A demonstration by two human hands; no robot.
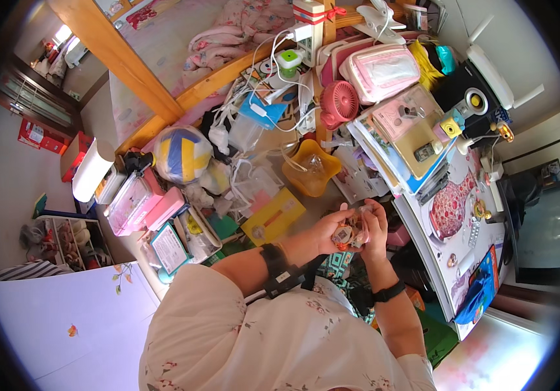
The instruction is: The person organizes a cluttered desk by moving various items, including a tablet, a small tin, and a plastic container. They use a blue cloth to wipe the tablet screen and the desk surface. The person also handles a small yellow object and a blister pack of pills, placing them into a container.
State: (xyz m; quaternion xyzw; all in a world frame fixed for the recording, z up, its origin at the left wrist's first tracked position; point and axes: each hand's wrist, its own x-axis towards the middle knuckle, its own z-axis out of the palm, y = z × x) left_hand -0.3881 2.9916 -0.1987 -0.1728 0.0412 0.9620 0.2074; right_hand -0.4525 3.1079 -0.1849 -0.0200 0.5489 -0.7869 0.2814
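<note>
Low in front of my body, my left hand [329, 231] and my right hand [373, 228] meet around a bunch of small orange and clear-wrapped items [344, 235]. My left palm supports the bunch from beneath. Fingers of my right hand pinch clear plastic at its right side. What exactly the small items are is too small to tell, and my fingers hide part of them. Just beyond my hands sits a yellow star-shaped plastic bowl [303, 184] with clear plastic in it. A flat yellow packet [275, 217] lies to the left of my hands.
The white desk [448, 288] at right bears a pink handheld fan [339, 103], a pink pencil case [382, 71], stacked books [382, 156] and a black monitor [536, 229]. A wrapped volleyball [183, 154] and pink boxes [165, 207] crowd the left. A wooden bed frame [153, 95] stands behind.
</note>
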